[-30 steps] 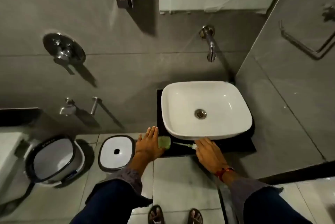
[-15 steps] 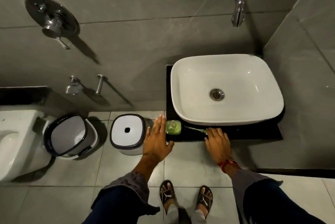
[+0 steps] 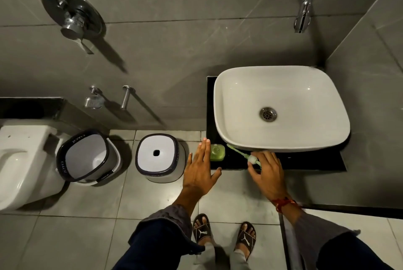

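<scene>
Green soap bottle [image 3: 217,152], pumpless, upright on black tabletop [image 3: 305,161] before basin [image 3: 283,146], flanked by left grip [image 3: 199,169], released and flat, likely to steady; detached pump [image 3: 253,159] alongside, pinched by right grip [image 3: 269,173], probably for refitting.

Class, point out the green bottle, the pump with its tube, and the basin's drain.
green bottle [image 3: 217,152], head view, on its top face.
pump [image 3: 253,159], head view, on its white collar.
drain [image 3: 268,114], head view, on the metal grate.
</scene>
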`<state>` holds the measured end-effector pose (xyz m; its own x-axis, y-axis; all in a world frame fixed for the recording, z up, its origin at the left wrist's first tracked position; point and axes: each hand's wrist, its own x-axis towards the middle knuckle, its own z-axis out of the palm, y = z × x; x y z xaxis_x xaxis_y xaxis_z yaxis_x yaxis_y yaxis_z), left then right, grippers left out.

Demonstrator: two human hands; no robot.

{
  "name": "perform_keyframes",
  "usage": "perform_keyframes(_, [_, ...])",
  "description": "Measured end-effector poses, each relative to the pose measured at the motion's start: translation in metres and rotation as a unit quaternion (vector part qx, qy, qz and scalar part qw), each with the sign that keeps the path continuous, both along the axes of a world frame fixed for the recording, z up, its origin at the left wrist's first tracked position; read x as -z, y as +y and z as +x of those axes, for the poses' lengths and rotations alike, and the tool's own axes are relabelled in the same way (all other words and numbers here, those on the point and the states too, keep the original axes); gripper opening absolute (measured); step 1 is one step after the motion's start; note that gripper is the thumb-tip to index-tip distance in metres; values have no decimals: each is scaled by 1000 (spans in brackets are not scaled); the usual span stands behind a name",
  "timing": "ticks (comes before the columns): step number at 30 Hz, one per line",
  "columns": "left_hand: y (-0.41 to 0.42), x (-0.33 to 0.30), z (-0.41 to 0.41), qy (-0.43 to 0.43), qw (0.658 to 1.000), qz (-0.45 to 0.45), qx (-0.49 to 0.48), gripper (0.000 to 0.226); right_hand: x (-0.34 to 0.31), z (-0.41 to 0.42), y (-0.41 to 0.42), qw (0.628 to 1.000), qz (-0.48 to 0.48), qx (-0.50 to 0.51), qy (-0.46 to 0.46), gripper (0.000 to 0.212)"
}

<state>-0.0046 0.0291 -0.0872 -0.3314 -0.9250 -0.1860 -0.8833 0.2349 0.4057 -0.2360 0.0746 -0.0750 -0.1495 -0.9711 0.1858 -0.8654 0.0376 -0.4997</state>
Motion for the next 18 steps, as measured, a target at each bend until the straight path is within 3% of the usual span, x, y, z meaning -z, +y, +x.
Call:
perform_keyframes(7, [4,-4,0,2,1000,8,1,90,-58,21,-6,993,-66,-48,-85,22])
perform_keyframes(18, [7,-3,0,29,999,29,-3,89,-83,35,-15,994,-54,-81,-55,25])
